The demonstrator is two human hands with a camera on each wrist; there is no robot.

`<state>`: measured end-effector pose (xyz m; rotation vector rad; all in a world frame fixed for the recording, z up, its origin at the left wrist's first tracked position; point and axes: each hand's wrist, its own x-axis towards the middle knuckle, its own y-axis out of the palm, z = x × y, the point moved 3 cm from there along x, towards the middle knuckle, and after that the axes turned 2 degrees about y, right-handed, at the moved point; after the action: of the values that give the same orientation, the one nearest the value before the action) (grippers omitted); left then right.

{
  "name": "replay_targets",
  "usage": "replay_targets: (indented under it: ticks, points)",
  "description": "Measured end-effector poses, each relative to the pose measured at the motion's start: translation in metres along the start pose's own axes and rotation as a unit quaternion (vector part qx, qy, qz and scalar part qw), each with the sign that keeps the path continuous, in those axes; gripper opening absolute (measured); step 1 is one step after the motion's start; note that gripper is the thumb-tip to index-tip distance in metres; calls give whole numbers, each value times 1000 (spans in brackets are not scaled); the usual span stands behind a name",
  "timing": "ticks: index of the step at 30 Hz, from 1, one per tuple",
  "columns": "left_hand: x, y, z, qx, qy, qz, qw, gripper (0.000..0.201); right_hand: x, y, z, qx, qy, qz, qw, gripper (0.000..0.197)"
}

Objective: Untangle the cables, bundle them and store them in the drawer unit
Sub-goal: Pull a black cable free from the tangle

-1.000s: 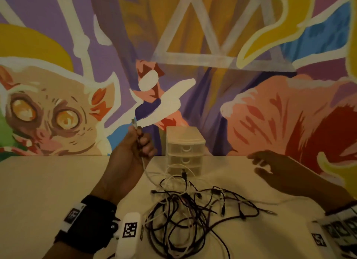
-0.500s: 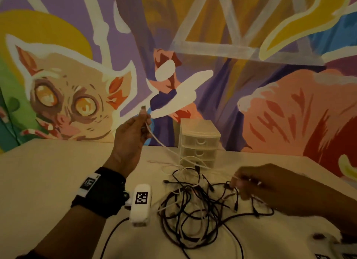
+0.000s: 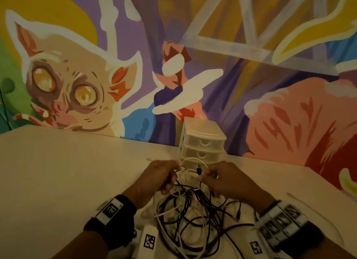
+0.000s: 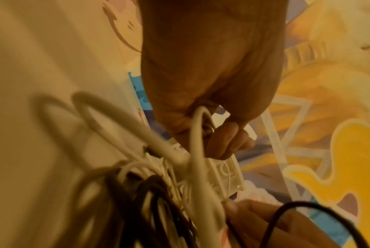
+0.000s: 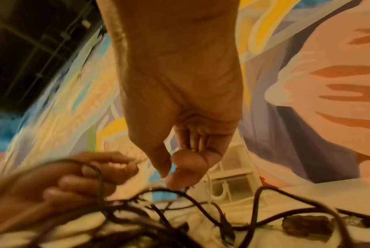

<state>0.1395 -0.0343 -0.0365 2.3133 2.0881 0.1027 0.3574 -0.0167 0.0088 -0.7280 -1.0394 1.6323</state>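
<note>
From the head view, both hands work at the far edge of the cable pile [image 3: 185, 216], which lies on the table [image 3: 58, 171] in front of the person. The left hand [image 3: 160, 177] has its fingers curled around a white cable [image 3: 193, 160], and the right hand [image 3: 224, 179] pinches a thin white strand near a dark plug. The risk I see is this: if the two hands pull apart now, the loops of dark and white cable under them may tighten into a knot. The small drawer unit [image 3: 201, 142] stands just behind the pile against the painted wall, with all its drawers closed, and a hard pull could drag a loop against it.

In the left wrist view, the fingers [image 4: 228, 144] close on the white cable [image 4: 196, 134], which bends in a loop out of the fist. More white and dark cables [image 4: 141, 193] hang together below it, blurred. The cable looks smooth, so it may slip if the grip becomes weak.

In the right wrist view, the thumb and fingertips [image 5: 184, 169] pinch a very thin pale strand; it is hard to see. Dark cables [image 5: 201, 209] cross the table below, and a dark plug [image 5: 307, 224] lies there. This plug could catch on a loop.
</note>
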Motion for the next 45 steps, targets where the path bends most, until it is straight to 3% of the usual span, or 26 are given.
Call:
replay_targets:
  ticks: [3,8,14,17,19,21,22,25,26,28,29,30,32,33,34,36,40,45]
  points:
    - [-3,11,0,-31,-4,33,999,37,32,17,-2,-74,38,1,997,48]
    - [-1,16,2,-22,-7,81,996,42,49,22,-2,-123,49,59,989,28]
    - [6,13,11,-28,7,39,999,35,26,-12,4,90,-80,100,988,20]
    - [7,12,13,-11,6,33,999,36,14,-43,10,158,-111,-21,981,11]
    - [8,11,16,-4,-5,37,999,36,10,-71,5,252,-106,-192,943,10]
    - [10,10,18,-7,-6,35,999,36,4,-90,2,378,-110,-301,869,15]
    - [11,10,18,-9,-3,30,1000,36,3,-90,2,407,-116,-297,856,17]
    - [12,10,19,-8,7,27,1000,34,-1,-78,5,409,-133,-208,879,20]
    - [12,9,19,-8,12,28,999,34,-5,-80,2,436,-138,-228,859,19]
    - [12,7,20,-8,23,21,999,33,-14,-90,-7,531,-140,-293,783,16]
    - [13,6,20,-7,28,19,999,33,-17,-89,-9,566,-135,-287,761,15]
    - [13,6,20,-7,30,20,999,32,-18,-83,-10,573,-121,-254,770,17]
    - [12,7,18,-11,35,24,999,32,-14,-52,-7,482,-75,-145,861,21]
    - [11,9,16,-13,39,24,999,32,-12,-32,-5,438,-57,-83,893,21]
    - [10,10,13,-13,45,23,999,32,-10,-15,-3,418,-39,-39,907,20]
    - [10,12,9,-20,62,17,998,30,-7,6,0,431,-6,-11,902,15]
    - [9,11,8,-18,82,-7,996,23,-6,16,-1,466,13,-22,884,8]
    - [11,7,18,-51,69,-25,996,31,-9,19,-4,520,24,-41,853,21]
